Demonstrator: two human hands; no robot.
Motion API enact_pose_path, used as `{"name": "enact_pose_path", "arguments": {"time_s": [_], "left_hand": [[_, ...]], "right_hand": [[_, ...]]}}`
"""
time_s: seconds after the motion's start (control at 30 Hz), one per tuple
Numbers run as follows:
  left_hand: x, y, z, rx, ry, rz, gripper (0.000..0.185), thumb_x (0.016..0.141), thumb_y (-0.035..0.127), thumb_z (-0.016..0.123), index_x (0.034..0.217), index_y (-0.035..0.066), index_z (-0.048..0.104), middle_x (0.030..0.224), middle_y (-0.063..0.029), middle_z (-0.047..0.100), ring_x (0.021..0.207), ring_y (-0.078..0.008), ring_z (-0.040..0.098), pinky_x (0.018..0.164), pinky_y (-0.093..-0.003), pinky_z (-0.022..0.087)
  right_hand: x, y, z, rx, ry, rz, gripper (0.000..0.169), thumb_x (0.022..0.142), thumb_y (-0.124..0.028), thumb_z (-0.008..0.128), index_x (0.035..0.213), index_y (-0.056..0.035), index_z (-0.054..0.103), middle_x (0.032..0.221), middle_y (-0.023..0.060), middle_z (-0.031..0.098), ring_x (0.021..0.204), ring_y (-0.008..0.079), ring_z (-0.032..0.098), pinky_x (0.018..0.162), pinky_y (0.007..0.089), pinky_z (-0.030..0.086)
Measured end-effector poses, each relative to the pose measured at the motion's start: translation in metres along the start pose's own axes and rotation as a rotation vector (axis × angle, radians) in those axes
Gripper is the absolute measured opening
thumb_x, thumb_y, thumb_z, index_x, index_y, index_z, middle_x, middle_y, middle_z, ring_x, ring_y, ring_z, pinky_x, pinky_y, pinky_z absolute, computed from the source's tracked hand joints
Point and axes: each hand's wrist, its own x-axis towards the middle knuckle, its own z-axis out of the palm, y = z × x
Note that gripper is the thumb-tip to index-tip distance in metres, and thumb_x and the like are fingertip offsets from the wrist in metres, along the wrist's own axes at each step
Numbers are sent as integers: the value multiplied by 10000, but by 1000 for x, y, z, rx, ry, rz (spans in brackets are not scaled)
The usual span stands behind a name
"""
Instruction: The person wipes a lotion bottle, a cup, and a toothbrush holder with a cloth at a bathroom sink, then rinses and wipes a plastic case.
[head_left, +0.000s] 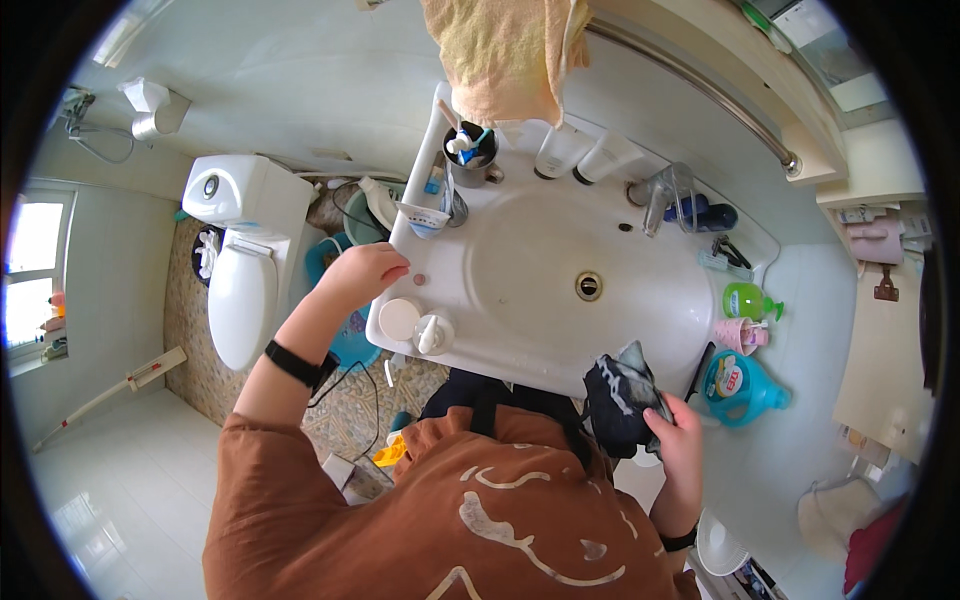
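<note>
My left hand (365, 275) hovers by the left rim of the white washbasin (525, 360), its fingers drawn together and nothing visible in them. Just beyond the fingertips, a small round pinkish thing (419, 280) lies on the rim. A white round-lidded jar (400, 319) and a white pump bottle (433, 334) stand nearer to me on the same corner. My right hand (679, 431) grips a crumpled dark cloth (616, 401) with pale markings, in front of the basin's near right edge. Part of that cloth is hidden by its own folds.
A metal mug (474, 169) holds toothbrushes and tubes at the back left. The faucet (660, 195) rises at the back right. Along the right stand a green soap dispenser (742, 300), a pink cup (735, 335) and a blue detergent bottle (739, 390). A toilet (241, 300) is left.
</note>
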Motion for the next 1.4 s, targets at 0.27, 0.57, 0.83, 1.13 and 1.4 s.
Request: {"name": "enact_pose_path", "arguments": {"time_s": [0.27, 0.57, 0.83, 1.13, 1.4], "left_hand": [[-4, 97, -90, -107, 337, 138, 168, 845, 85, 571, 991, 55, 648, 863, -112, 643, 797, -277, 593, 751, -358, 463], [61, 244, -151, 46, 377, 426, 231, 822, 55, 578, 1048, 61, 625, 917, -107, 630, 807, -277, 594, 736, -351, 479], [168, 305, -156, 28, 524, 396, 190, 858, 147, 545, 992, 60, 648, 906, -112, 626, 759, -275, 587, 699, -351, 477], [248, 325, -156, 328, 746, 331, 217, 860, 186, 514, 997, 119, 669, 845, -106, 631, 815, -302, 599, 705, -385, 480], [266, 331, -153, 365, 763, 290, 200, 850, 215, 511, 964, 158, 665, 827, -97, 654, 764, -311, 620, 654, -424, 486]], "right_hand": [[9, -2, 2, 4, -28, -107, 300, 804, -12, 627, 1094, 54, 592, 932, 32, 642, 845, 86, 554, 782, 236, 444], [16, -25, 3, -44, -51, -253, 306, 806, -14, 620, 1100, 63, 587, 958, 55, 641, 889, 105, 557, 819, 256, 442], [10, 17, -42, -9, 85, -279, 323, 776, -47, 627, 1082, 55, 597, 945, 118, 661, 883, 157, 601, 815, 291, 459], [10, 53, -85, 88, 167, -206, 304, 762, -47, 621, 1050, 47, 608, 840, 98, 656, 783, 150, 599, 733, 279, 466], [24, 51, -101, 68, 143, -226, 296, 765, -52, 624, 1042, 52, 609, 826, 58, 642, 763, 114, 570, 720, 267, 463]]}}
